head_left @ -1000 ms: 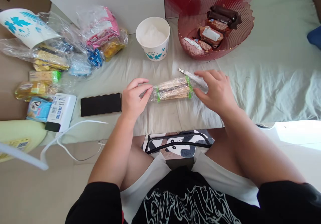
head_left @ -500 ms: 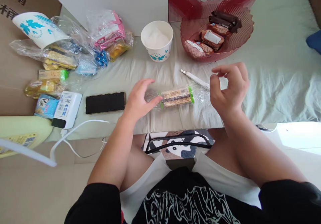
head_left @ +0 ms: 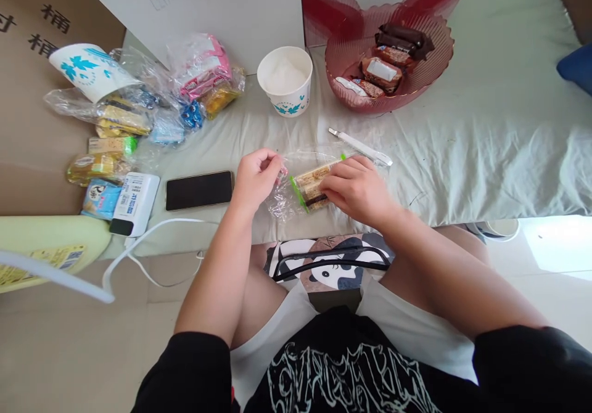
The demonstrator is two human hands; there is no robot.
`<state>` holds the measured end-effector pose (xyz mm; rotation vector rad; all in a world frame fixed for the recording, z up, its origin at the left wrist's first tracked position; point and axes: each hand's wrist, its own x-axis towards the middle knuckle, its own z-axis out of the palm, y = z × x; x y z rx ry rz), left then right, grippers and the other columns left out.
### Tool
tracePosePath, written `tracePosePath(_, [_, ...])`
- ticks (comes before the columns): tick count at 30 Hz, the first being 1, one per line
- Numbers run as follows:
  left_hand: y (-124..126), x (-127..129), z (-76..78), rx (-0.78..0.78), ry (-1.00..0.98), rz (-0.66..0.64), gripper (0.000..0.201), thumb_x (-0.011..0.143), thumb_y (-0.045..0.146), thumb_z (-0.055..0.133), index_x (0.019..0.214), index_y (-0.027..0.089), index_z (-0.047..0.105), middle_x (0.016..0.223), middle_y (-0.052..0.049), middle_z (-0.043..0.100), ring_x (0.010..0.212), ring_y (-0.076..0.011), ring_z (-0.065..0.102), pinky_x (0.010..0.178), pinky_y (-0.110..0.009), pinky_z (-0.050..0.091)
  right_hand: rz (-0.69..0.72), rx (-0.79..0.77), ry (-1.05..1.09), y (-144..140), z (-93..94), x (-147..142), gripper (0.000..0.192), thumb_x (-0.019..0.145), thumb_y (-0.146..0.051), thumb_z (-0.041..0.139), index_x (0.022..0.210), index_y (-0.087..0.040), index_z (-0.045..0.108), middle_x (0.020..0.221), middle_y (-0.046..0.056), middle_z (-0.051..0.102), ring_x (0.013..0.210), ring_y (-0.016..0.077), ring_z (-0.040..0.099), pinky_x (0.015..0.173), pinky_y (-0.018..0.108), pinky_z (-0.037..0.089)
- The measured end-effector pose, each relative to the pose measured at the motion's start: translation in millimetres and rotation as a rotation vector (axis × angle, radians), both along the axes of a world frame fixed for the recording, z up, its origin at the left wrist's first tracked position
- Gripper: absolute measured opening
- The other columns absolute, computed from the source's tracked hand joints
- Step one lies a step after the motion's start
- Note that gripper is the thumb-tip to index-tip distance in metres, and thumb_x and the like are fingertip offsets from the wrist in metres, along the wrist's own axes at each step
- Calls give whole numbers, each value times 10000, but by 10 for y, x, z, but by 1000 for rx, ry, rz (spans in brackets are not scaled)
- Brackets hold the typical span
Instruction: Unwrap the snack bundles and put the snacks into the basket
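A clear-wrapped snack bar (head_left: 309, 186) with green edges lies near the front edge of the cloth-covered table (head_left: 462, 148). My left hand (head_left: 256, 177) pinches the crinkled clear wrapper at the bar's left end. My right hand (head_left: 358, 190) lies over the bar's right half with its fingers closed on it, hiding that part. A small white utility knife (head_left: 361, 147) rests on the cloth just behind my right hand.
A white paper cup (head_left: 285, 79) and a pink dish (head_left: 430, 71) of wrapped snacks stand at the back. Bags of snacks (head_left: 152, 108) pile at the left. A black phone (head_left: 200, 189) and a white power bank (head_left: 134, 202) with cable lie left of my hands.
My right hand came down from the air onto the bar's right half and gripped it. My left hand closed on the wrapper's left end. The bar now sits tilted.
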<state>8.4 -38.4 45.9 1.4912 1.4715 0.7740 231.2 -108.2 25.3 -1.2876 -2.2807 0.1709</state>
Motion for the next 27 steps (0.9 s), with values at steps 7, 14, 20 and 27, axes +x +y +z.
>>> tracePosePath(7, [73, 32, -107, 52, 16, 114, 171, 830, 178, 613, 659, 176, 629, 559, 35, 604, 550, -101, 531, 557, -220, 392, 11, 6, 135, -103, 111, -19, 254, 1042, -220, 492, 980, -222, 739, 1014, 75, 707, 902, 183, 627, 775, 325, 435])
tracePosePath(14, [278, 181, -116, 47, -18, 78, 189, 832, 155, 613, 644, 179, 620, 551, 36, 582, 538, -102, 521, 532, -222, 385, 286, -513, 376, -178, 228, 40, 340, 1017, -159, 426, 1315, -186, 588, 837, -15, 740, 685, 107, 646, 661, 244, 478])
tracePosePath(20, [214, 168, -177, 159, -97, -100, 185, 873, 250, 641, 697, 195, 625, 575, 32, 571, 526, -98, 501, 524, -221, 400, -94, -166, 158, -13, 136, -26, 299, 983, -255, 556, 1249, -214, 686, 1245, 121, 706, 1091, 262, 661, 894, 405, 504])
tracePosePath(27, [183, 53, -257, 240, -207, 50, 196, 883, 257, 655, 701, 200, 607, 569, 36, 542, 471, -81, 437, 470, -217, 348, -163, -206, -139, -59, 214, -177, 475, 945, -260, 652, 1410, -202, 577, 1344, 125, 681, 1272, 313, 553, 1021, 457, 345])
